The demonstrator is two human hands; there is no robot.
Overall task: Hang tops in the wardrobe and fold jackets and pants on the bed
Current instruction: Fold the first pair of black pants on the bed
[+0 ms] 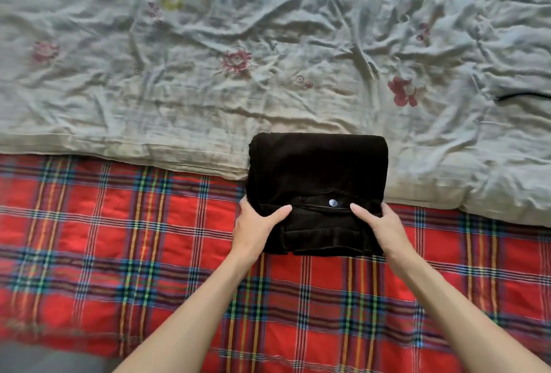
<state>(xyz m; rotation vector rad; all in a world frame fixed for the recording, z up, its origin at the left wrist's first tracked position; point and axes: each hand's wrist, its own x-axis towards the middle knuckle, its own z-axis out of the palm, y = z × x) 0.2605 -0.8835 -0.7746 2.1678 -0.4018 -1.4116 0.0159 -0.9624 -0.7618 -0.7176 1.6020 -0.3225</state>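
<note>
A black folded garment (317,169) with a silver button lies as a compact square on the bed, half on the red plaid sheet and half on the pale quilt. My left hand (256,229) grips its left side, thumb on top and fingers tucked round the edge. My right hand (380,228) grips its right side the same way. The fingers under the fabric are hidden.
A crumpled pale quilt (238,44) with pink flower prints covers the far half of the bed. The red plaid sheet (119,238) covers the near half. A thin black cord (518,95) lies on the quilt at the right. A grey patch (44,357) shows at the bottom left.
</note>
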